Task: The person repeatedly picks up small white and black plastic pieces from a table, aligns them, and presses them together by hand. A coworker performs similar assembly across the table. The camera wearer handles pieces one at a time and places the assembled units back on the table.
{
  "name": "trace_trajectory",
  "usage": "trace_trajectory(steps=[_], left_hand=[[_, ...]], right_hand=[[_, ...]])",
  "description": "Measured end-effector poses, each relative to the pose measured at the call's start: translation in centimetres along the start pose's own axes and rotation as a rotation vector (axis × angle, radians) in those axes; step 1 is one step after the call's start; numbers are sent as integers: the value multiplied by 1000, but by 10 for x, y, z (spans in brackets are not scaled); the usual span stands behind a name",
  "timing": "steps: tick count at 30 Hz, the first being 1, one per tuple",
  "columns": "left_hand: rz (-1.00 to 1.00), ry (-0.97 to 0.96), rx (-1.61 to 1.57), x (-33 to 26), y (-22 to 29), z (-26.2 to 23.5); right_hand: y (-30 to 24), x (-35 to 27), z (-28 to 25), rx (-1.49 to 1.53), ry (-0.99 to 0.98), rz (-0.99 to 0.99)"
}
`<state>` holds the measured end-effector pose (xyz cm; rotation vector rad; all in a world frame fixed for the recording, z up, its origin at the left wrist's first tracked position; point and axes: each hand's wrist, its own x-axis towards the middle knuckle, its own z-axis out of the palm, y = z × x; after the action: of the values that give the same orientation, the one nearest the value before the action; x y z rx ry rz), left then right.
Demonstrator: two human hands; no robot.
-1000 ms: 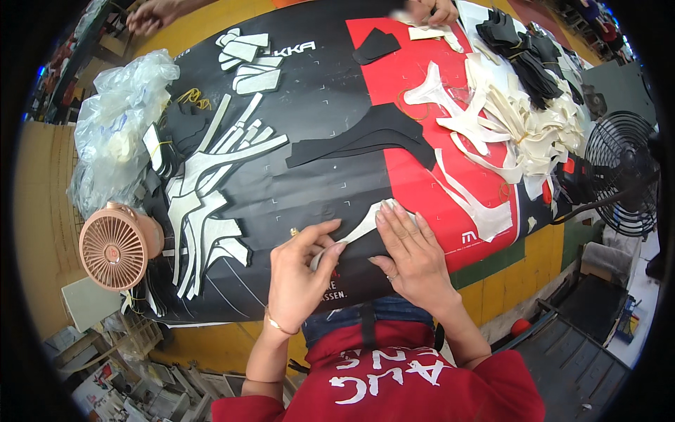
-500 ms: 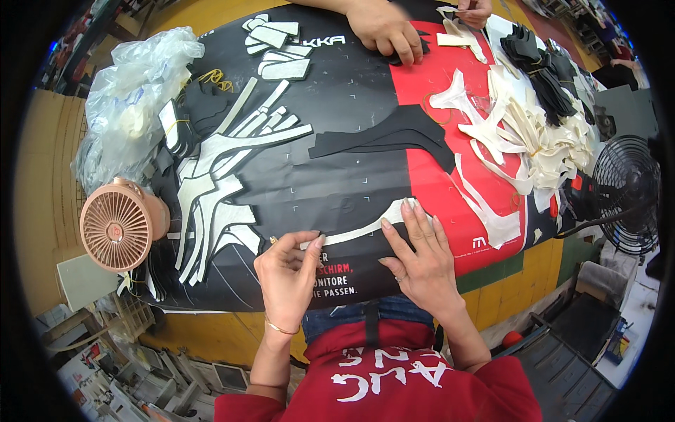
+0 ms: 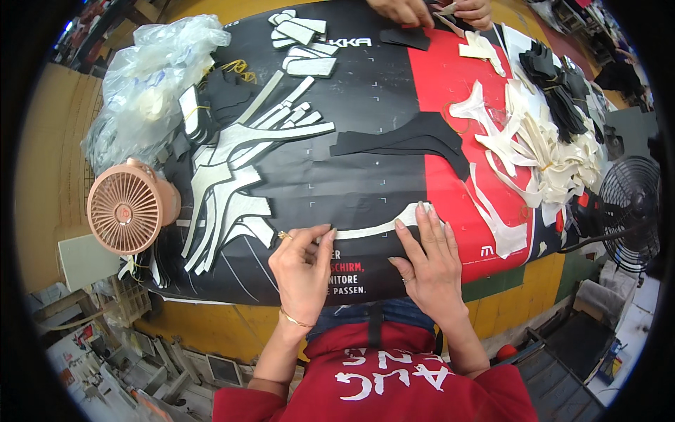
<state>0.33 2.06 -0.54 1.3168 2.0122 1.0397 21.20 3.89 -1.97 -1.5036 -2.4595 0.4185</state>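
A narrow, curved white fabric piece (image 3: 369, 231) lies along the near part of the black-and-red mat. My left hand (image 3: 301, 274) pinches its thin left end between thumb and fingertips. Flat on its wider right end rests my right hand (image 3: 430, 264), fingers stretched out and thumb apart. Farther up the mat is a small stack of black cut pieces (image 3: 404, 137), touched by neither hand. Many white cut pieces with dark edges (image 3: 232, 193) fan out to the left of my left hand.
A pink fan (image 3: 126, 209) and a clear plastic bag (image 3: 151, 77) stand at left. Cream fabric pieces (image 3: 555, 151) heap up at right, near a black fan (image 3: 628, 200). Across the table, another person's hands (image 3: 472, 13) handle a light strip beside a dark piece (image 3: 406, 39).
The whole view has shifted, so the table appears farther right. My hands keep their hold on the white fabric piece. The other person's hand has drawn back from the dark piece.
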Motion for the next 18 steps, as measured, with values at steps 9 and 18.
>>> trace_trajectory(steps=[9, 18], left_hand=[[-102, 27, -46, -3, -1, 0], [38, 113, 94, -8, -4, 6]], right_hand=[[-3, 1, -2, 24, -29, 16], [-2, 1, -1, -3, -13, 12]])
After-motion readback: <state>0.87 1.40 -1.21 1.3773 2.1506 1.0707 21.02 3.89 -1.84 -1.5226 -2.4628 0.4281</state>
